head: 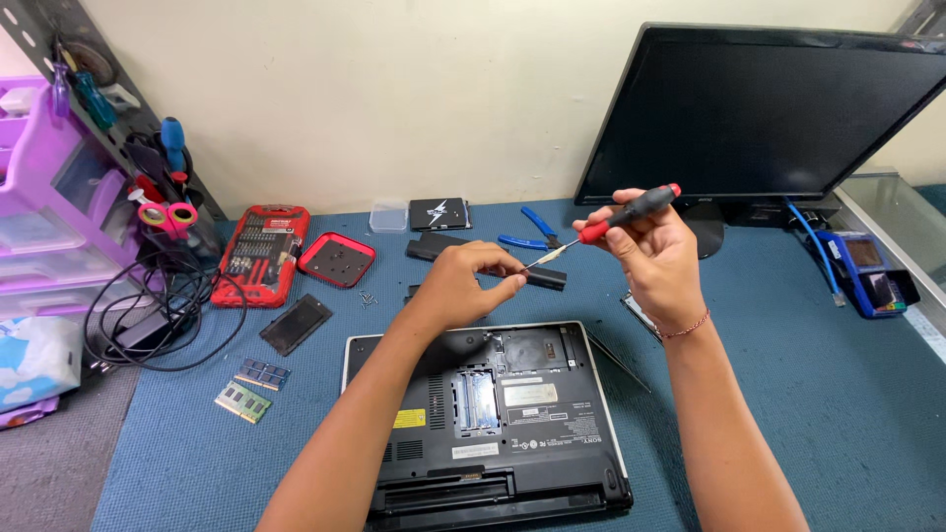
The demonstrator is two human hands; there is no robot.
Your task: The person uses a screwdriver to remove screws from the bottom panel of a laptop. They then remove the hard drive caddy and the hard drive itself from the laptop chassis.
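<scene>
Screwdriver (631,212) held over open laptop (493,424), mid bench.
Around: red bit set (261,253) and red tray (336,259) toward back-left edge, two memory sticks (252,388) near left edge, blue pliers (529,236) and monitor (759,113) at back (nothing blocking). Right hand (655,261) closed round red-black handle, tip slanting down-left. Left hand (463,286) pinching at the tip, fingers curled; anything held there too small to tell.

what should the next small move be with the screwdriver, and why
Probably bring the screwdriver down to the open laptop. The right hand holds it raised, the left hand pinches at its tip, and the laptop's underside lies exposed directly below.
</scene>
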